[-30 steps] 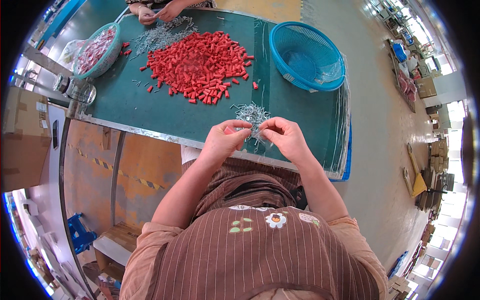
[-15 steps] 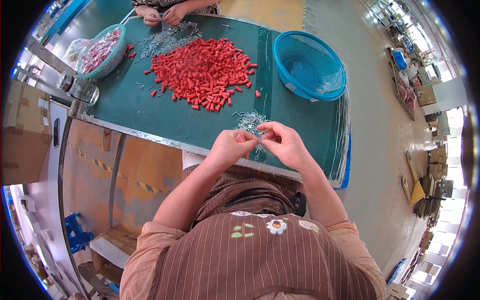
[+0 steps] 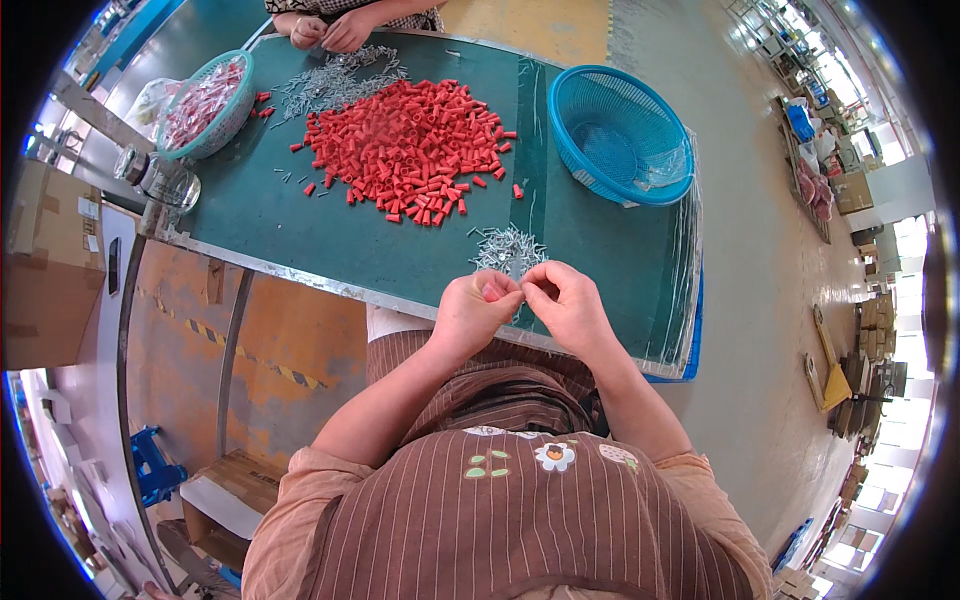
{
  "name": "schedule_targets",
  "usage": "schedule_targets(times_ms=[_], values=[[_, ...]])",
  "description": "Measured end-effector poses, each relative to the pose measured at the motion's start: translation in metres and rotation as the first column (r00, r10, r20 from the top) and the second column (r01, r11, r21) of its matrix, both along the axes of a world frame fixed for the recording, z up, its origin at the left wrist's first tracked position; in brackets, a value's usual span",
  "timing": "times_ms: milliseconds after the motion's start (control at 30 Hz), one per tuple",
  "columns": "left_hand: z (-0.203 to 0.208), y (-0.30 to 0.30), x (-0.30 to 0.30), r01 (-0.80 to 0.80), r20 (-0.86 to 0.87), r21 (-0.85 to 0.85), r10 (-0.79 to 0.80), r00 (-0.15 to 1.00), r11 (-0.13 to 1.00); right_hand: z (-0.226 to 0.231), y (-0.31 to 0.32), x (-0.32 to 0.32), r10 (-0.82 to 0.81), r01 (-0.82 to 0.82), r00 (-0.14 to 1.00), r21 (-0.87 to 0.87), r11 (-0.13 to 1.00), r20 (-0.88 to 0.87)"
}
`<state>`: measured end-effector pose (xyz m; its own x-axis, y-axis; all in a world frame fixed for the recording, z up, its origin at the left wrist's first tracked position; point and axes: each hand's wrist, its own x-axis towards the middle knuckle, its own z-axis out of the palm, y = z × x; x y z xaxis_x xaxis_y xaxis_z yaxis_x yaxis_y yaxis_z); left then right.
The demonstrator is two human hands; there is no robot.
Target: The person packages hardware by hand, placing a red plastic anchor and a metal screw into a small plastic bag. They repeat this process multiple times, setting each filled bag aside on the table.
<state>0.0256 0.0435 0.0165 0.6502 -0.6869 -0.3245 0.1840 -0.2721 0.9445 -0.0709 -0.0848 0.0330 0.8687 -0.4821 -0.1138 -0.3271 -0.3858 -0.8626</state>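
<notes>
Looks down on green worktop (image 3: 270, 215), metal-edged. Shows grey floor (image 3: 725, 250) right, scuffed orange floor (image 3: 295, 325) left, carton (image 3: 50, 270) far left. Carries red caps (image 3: 405, 150) heaped mid-worktop, blue basket (image 3: 578, 168) right, silver metal pieces (image 3: 508, 246) piled just beyond left hand (image 3: 473, 313) and right hand (image 3: 572, 305). Curls both hands in, with fingertips close together; can't tell opening or contents of either grip, hidden by fingers. Crops co-worker (image 3: 348, 32) at top edge to forearms, hands, some clothing. Bends and blurs stacked boxes (image 3: 878, 312) near right rim.

The left hand (image 3: 472, 315) and right hand (image 3: 572, 310) nearly meet, fingers (image 3: 545, 271) curled inward, both forearms (image 3: 640, 398) angled forward.
</notes>
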Motion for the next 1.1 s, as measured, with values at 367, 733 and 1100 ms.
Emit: schedule_targets(times_ms=[367,733,1100], values=[[-0.013,0.006,-0.004,-0.057,-0.232,-0.090,0.035,0.972,0.994,-0.001,-0.002,-0.005,0.021,-0.008,0.993,0.107,0.994,-0.113],[-0.036,0.009,-0.006,-0.097,-0.122,-0.113,0.083,0.989,0.989,-0.012,0.002,-0.002,0.038,-0.029,0.997,0.134,0.991,-0.065],[-0.054,0.013,-0.013,-0.221,-0.358,-0.209,0.136,0.924,0.953,-0.019,0.019,-0.006,0.097,-0.090,0.994,0.111,0.990,-0.058]])
